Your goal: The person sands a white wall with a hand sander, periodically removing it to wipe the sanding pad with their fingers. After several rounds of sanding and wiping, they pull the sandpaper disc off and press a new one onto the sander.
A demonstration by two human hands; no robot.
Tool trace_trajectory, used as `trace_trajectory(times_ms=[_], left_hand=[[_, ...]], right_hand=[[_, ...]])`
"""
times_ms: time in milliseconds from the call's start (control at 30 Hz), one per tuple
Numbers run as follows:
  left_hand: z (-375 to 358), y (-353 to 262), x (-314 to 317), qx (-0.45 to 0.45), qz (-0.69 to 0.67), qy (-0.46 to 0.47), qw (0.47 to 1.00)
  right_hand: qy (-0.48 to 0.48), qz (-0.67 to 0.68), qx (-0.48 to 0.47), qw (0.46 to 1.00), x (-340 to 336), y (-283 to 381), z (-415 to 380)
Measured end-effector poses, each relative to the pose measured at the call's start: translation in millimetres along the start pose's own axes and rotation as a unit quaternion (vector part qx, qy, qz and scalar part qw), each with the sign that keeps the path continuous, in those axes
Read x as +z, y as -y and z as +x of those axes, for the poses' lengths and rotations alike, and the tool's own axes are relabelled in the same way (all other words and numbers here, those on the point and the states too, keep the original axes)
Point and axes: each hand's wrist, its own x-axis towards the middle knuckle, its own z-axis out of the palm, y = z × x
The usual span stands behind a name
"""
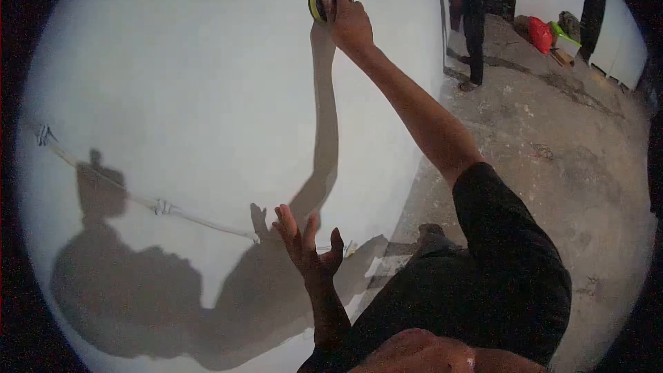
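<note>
My right hand [351,24] is up high at the white wall [207,83], arm stretched out. Its fingers are closed round the back of a round black-and-yellow sanding pad [316,1]. The pad's yellow rim faces the wall and appears to be against it; the exact contact is hard to make out. Lower down, my left hand [309,245] is held in front of the wall with fingers spread and nothing in it. Behind it a thin pipe or cable [207,226], fixed with clips, runs along the wall.
Shadows of my head and arms fall on the wall. Rough concrete floor [532,138] stretches off to the right. Another person [474,21] in dark clothes stands by the wall's far end. A red bag [540,34] and a white-and-green box [566,43] lie farther back.
</note>
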Motion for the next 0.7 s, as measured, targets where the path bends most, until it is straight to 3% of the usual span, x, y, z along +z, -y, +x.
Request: trace_trajectory(times_ms=[67,133,200,267,300,400,500,600,700], left_hand=[[3,3,4,-0.013,-0.003,-0.004,1.0],[4,11,7,-0.024,0.003,-0.003,1.0],[5,3,3,-0.04,0.007,0.01,0.999],[11,-6,1,-0.041,-0.003,-0.002,0.999],[14,-13,-1,-0.039,0.008,0.001,0.999],[19,-26,-3,-0.045,0.01,-0.002,0.999],[18,-16,-2,-0.052,0.01,0.008,0.999],[37,-49,-13,-0.037,0.014,-0.012,0.999],[33,-45,-7,-0.036,0.013,-0.015,0.999]], right_hand=[[-0.029,0.026,-0.059,0.997,12,9,-23],[0.057,0.063,-0.092,0.992,-11,50,-69],[0.012,0.011,-0.164,0.986,-15,45,-67],[-0.026,0.022,-0.106,0.994,-6,17,-30],[-0.02,0.127,-0.048,0.991,-16,15,-13],[0.042,0.107,0.054,0.992,-33,26,-8],[0.009,0.107,-0.125,0.986,-25,38,-47],[0.02,0.033,-0.105,0.994,-72,30,-4],[0.012,0.081,0.008,0.997,-40,-20,37]])
